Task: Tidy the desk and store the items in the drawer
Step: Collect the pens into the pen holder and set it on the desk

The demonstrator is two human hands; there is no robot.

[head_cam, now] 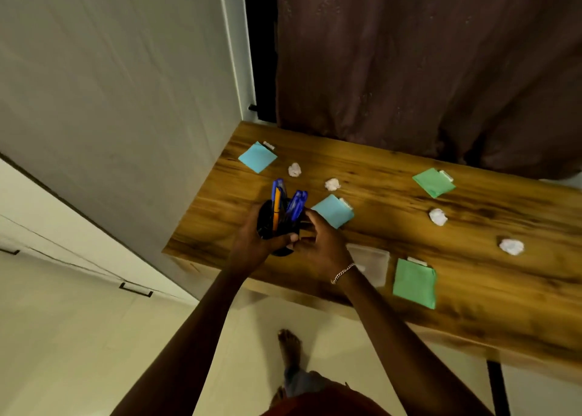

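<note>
A black pen holder (271, 223) with several blue pens (297, 206) and an orange pencil (276, 209) hangs over the left end of the wooden desk (409, 226). My left hand (252, 242) grips the holder from the left, thumb across its front. My right hand (321, 248) curls around its right side and base. Two blue folded notes (257, 157) (333, 211) and two green ones (434, 182) (414, 283) lie on the desk, along with several crumpled white paper balls (294, 170) (332, 184) (437, 216) (511, 247).
A pale flat sheet (371, 259) lies on the desk beside my right wrist. A dark curtain (425, 60) hangs behind the desk. White cabinet fronts with black handles (136, 289) stand at the left. My bare foot (289, 349) is on the pale floor below the desk edge.
</note>
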